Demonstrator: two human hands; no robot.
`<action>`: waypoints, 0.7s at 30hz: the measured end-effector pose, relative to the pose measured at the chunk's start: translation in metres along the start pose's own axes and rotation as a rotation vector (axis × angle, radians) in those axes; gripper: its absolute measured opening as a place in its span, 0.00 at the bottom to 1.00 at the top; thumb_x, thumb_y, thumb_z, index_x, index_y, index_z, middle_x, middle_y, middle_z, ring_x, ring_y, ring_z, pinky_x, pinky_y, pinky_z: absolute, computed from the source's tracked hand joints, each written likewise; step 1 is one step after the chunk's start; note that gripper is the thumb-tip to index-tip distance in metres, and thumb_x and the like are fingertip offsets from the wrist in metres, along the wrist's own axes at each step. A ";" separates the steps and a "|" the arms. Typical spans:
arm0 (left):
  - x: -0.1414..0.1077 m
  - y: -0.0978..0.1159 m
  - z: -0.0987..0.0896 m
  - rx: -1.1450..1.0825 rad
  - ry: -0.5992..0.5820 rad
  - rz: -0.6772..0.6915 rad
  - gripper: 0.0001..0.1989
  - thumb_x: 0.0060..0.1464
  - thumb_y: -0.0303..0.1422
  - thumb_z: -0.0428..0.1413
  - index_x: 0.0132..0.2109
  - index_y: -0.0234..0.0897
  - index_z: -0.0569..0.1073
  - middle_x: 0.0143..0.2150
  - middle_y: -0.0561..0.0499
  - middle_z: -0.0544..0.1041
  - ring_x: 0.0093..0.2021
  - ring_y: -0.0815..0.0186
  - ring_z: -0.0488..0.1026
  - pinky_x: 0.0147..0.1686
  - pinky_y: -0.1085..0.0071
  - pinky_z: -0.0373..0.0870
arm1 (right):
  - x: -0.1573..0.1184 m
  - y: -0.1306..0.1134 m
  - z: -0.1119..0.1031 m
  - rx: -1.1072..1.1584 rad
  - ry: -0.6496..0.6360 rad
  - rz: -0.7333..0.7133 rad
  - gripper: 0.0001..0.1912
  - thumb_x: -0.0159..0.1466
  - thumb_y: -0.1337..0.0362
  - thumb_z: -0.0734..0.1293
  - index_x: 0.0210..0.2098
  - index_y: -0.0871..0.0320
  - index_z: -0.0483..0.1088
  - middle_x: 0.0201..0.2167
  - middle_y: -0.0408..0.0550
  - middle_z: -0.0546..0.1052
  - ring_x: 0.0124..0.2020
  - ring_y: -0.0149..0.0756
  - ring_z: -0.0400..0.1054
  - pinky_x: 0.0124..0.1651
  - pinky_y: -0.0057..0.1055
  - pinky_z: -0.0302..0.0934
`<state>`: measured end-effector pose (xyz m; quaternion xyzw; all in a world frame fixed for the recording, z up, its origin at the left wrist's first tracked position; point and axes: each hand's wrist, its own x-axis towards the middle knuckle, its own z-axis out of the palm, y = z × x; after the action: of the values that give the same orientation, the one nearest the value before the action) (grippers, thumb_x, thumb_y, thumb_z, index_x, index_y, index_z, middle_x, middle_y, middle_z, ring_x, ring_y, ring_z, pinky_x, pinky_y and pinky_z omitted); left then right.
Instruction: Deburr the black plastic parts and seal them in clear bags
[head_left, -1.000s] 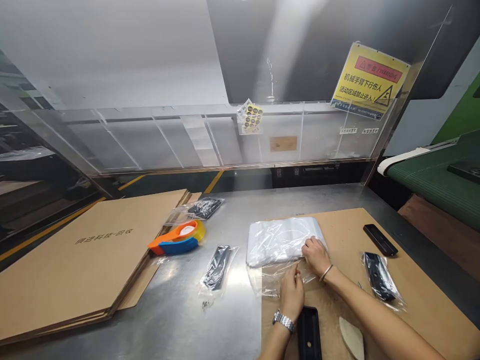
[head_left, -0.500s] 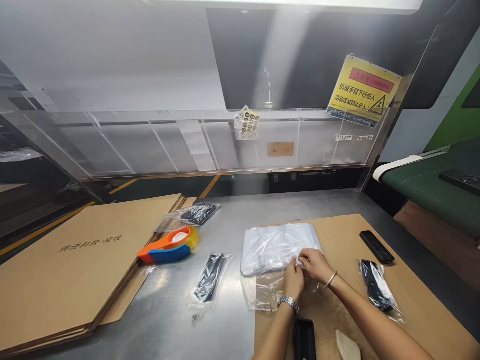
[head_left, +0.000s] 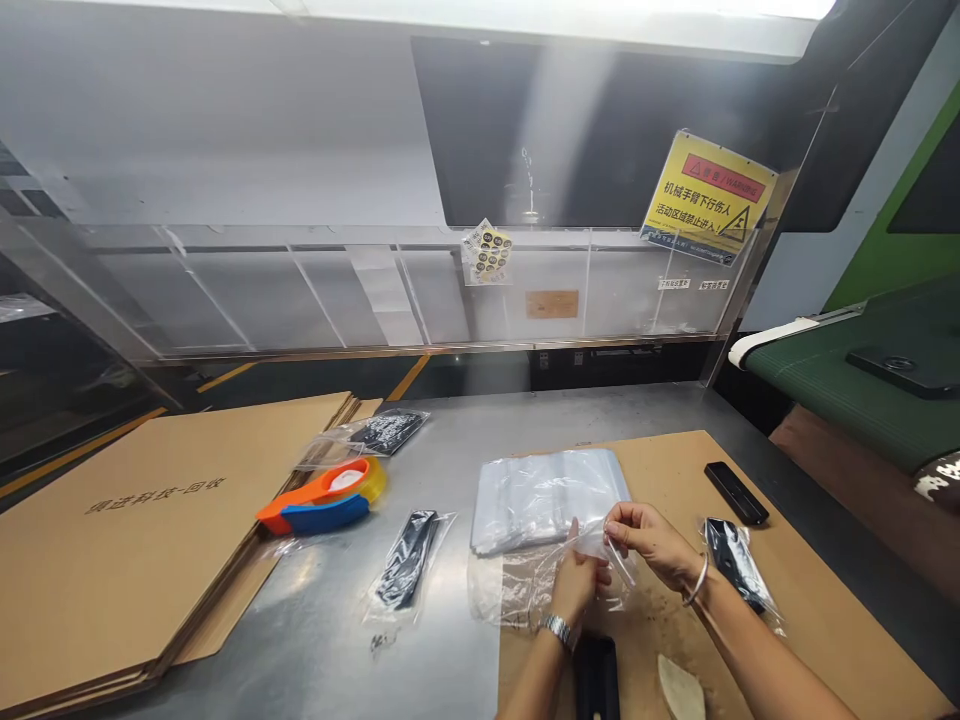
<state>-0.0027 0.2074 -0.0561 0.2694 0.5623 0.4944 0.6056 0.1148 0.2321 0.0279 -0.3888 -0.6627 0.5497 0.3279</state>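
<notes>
One bare right hand (head_left: 654,543) pinches clear crinkled plastic film (head_left: 620,566) near a flat whitish plastic stack (head_left: 536,495); one bare left hand (head_left: 575,582) lies beside it, grip unclear.

On the metal table (head_left: 457,435), the person's right hand (head_left: 649,543), a bracelet (head_left: 697,583) at its wrist, pinches the edge of a clear bag (head_left: 620,567); the left hand (head_left: 576,587), wearing a steel watch (head_left: 558,629), lies against the plastic. A pile of bags (head_left: 547,490) sits just beyond, partly on a brown cardboard sheet (head_left: 675,470). An orange-and-blue tape dispenser (head_left: 326,514) rests by stacked cardboard (head_left: 165,550) over on the left, and a yellow warning sign (head_left: 705,200) hangs up behind on the right.
</notes>
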 end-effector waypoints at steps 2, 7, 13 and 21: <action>-0.019 -0.006 -0.011 -0.051 0.028 0.015 0.20 0.50 0.33 0.55 0.49 0.30 0.63 0.23 0.54 0.73 0.17 0.72 0.66 0.16 0.77 0.56 | -0.007 -0.001 0.002 -0.012 0.012 -0.010 0.21 0.54 0.46 0.65 0.25 0.60 0.62 0.20 0.41 0.66 0.21 0.27 0.57 0.25 0.26 0.54; -0.077 -0.011 -0.034 -0.277 0.032 0.011 0.23 0.50 0.44 0.53 0.47 0.33 0.62 0.32 0.46 0.77 0.26 0.69 0.73 0.23 0.76 0.64 | -0.040 -0.010 0.032 -0.132 0.057 -0.101 0.10 0.58 0.58 0.63 0.28 0.59 0.64 0.24 0.42 0.65 0.27 0.31 0.58 0.31 0.29 0.54; -0.117 -0.003 -0.049 -0.748 -0.230 -0.179 0.16 0.45 0.34 0.61 0.42 0.31 0.72 0.43 0.41 0.77 0.44 0.61 0.74 0.45 0.70 0.67 | -0.092 0.008 0.105 -0.753 -0.069 -0.564 0.10 0.59 0.70 0.56 0.31 0.59 0.68 0.30 0.51 0.70 0.33 0.39 0.60 0.34 0.34 0.56; -0.147 -0.010 -0.072 -0.464 -0.182 -0.039 0.24 0.45 0.32 0.62 0.51 0.35 0.69 0.40 0.41 0.78 0.30 0.63 0.77 0.29 0.72 0.71 | -0.125 -0.007 0.084 -0.599 0.095 -0.452 0.10 0.64 0.68 0.56 0.41 0.58 0.66 0.33 0.50 0.71 0.37 0.37 0.63 0.39 0.33 0.59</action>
<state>-0.0503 0.0550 -0.0199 0.1556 0.3817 0.5722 0.7090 0.1017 0.0827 0.0183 -0.3364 -0.8472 0.2264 0.3432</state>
